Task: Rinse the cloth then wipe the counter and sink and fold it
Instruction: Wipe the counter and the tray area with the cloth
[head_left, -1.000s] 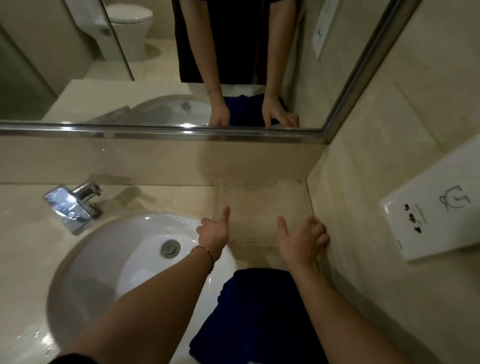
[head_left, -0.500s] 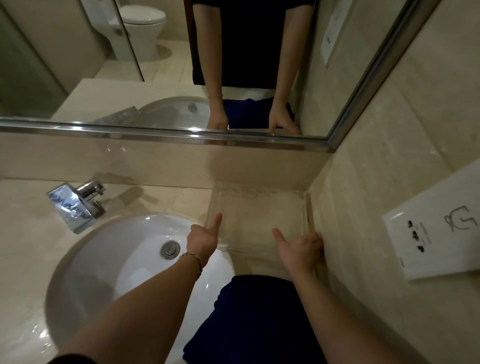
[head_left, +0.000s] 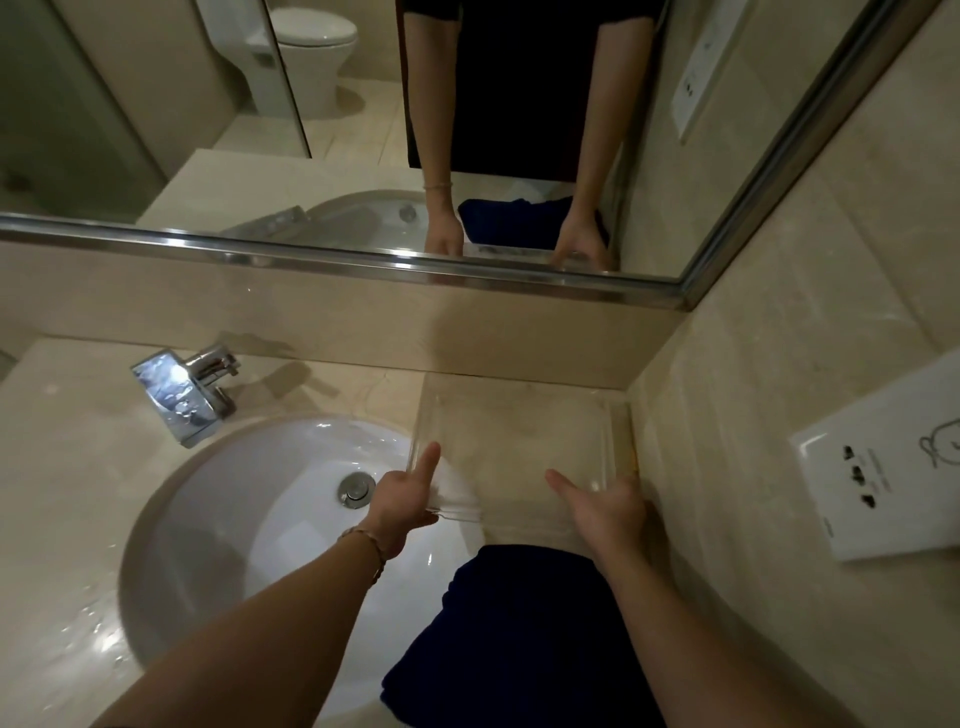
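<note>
A dark blue cloth (head_left: 519, 639) lies bunched on the beige counter (head_left: 67, 467) at the front, between my forearms and right of the white sink (head_left: 249, 499). Beyond it, a clear plastic tray (head_left: 519, 415) sits in the counter's back right corner, its near left corner over the basin rim. My left hand (head_left: 402, 499) grips the tray's near left corner with the thumb pointing up. At the near right corner my right hand (head_left: 605, 506) holds the tray, thumb laid across its floor. Neither hand touches the cloth.
A chrome faucet (head_left: 182, 395) stands behind the basin on the left, and water drops lie on the counter's front left. A wall with a white socket plate (head_left: 883, 467) closes the right side. Above the backsplash, a mirror (head_left: 156, 130) reflects a person's arms and a toilet.
Both hands keep their hold on the tray and have come slightly toward me and the basin. The view has tilted up. The cloth has not moved.
</note>
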